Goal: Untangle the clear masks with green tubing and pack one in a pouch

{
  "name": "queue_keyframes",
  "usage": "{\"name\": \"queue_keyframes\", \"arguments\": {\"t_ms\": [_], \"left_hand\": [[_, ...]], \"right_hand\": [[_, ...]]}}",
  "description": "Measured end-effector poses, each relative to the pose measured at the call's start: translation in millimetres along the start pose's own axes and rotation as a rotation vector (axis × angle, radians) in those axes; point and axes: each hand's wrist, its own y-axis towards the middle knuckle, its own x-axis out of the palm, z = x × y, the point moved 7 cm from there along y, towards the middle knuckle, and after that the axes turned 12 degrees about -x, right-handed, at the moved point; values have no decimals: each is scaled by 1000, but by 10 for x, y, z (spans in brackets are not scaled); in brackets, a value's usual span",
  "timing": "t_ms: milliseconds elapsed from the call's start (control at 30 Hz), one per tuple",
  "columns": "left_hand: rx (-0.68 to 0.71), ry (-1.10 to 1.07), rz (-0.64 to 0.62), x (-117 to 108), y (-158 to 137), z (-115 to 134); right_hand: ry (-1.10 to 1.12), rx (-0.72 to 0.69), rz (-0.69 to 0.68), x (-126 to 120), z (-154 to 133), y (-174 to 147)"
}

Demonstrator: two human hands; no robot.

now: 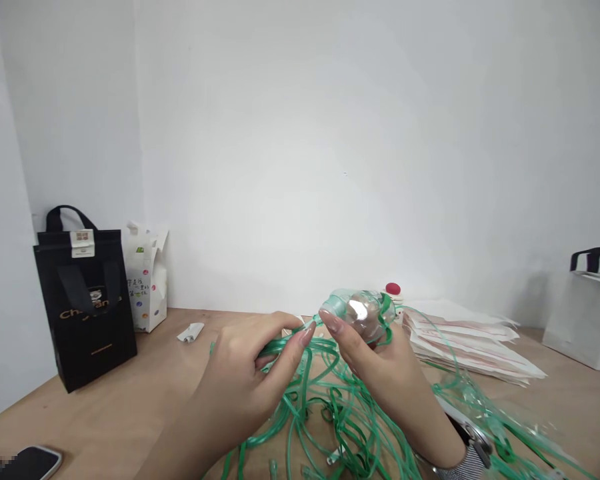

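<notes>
A clear mask with a green connector (364, 313) is gripped in my right hand (375, 360), its thumb lying along the connector. My left hand (260, 367) is closed on a coil of green plastic tubing (280, 345). Between thumb and forefinger it pinches the tube end right at the mask's connector. Whether the tube end is seated in the connector I cannot tell. Below both hands lies a tangle of green tubing (300, 413) with green straps (336, 417) in it.
At the left stand a black bag (93, 313) and a white printed bag (147, 280). A crumpled wrapper (191, 332) and a phone (35, 463) lie nearby. Stacked paper packets (470, 340), a red-topped object (393, 289), clear plastic packaging (510, 420) and a white bag (587, 320) are at the right.
</notes>
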Motion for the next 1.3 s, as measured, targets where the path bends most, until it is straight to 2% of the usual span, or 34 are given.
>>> {"name": "queue_keyframes", "arguments": {"t_ms": [200,400,633,700,800,967,1200,1300], "left_hand": [[26,-48,-32,3,-13,31],[106,-14,-46,-15,-53,86],[81,52,-44,-12,-73,84],[65,61,-29,-13,-65,70],[21,57,-15,13,-50,40],[-70,35,25,36,-51,22],[-172,61,-119,105,-28,-58],[-235,44,-157,170,-4,-121]], "right_hand": [[-409,-264,105,-98,-96,-25],[-661,-488,204,-123,-280,-114],[-784,-770,120,-85,-336,-166],[-796,-773,125,-79,-304,-169],[-809,-703,132,-54,-251,-149],[-795,-686,159,-28,-317,-140],[-658,-555,-7,-79,-271,-68],[-637,-495,-3,-92,-220,-41]]}}
